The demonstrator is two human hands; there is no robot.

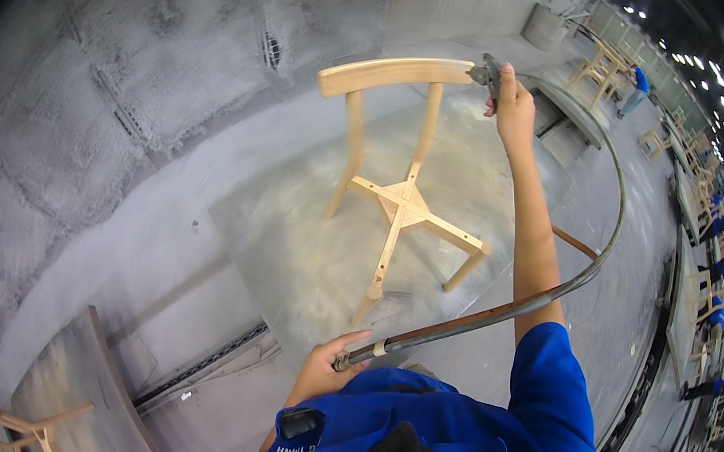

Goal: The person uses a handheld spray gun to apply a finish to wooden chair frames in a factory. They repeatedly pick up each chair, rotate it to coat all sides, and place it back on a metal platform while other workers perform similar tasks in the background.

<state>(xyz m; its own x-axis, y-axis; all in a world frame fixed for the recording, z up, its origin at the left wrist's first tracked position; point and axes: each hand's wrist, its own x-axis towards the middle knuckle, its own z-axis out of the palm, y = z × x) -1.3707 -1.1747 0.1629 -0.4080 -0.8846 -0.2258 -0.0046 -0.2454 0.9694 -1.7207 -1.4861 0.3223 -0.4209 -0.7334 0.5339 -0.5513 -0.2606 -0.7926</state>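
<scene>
A pale wooden chair frame (pixel 406 202) without a seat stands on a dusty flat sheet in front of me. It has a curved top rail, and its cross bars carry small holes. My right hand (pixel 514 109), at the end of an outstretched arm, grips a dark spray gun (pixel 490 73) whose nozzle is close to the rail's right end. From the gun a grey hose (pixel 619 202) loops out to the right and back towards my waist. There my left hand (pixel 326 367) is closed around the grey hose and a brownish one beside it.
A dusty grey wall (pixel 177 44) curves along the left. Part of another wooden frame (pixel 35 428) shows at the lower left. On the right, people in blue work among wooden chairs. A drum-like container (pixel 545 27) stands at the back.
</scene>
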